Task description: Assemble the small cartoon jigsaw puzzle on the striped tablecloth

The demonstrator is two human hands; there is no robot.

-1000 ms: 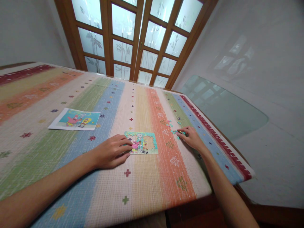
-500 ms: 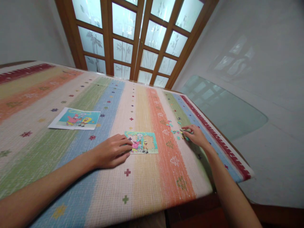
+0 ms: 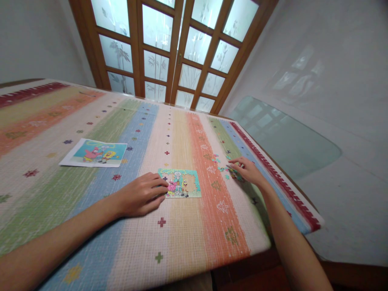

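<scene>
Glass doors at back, striped cloth below. Puzzle, part-done, lies mid-cloth, its L edge under fingertips of L hand, grip loosely apart. R hand is at loose pcs, well R of puzzle; pcs tiny & partly hidden, can't tell if grip's clamped on one. Printed pic lies farther L.

Single head-worn view, forward and down over the tablecloth
</scene>
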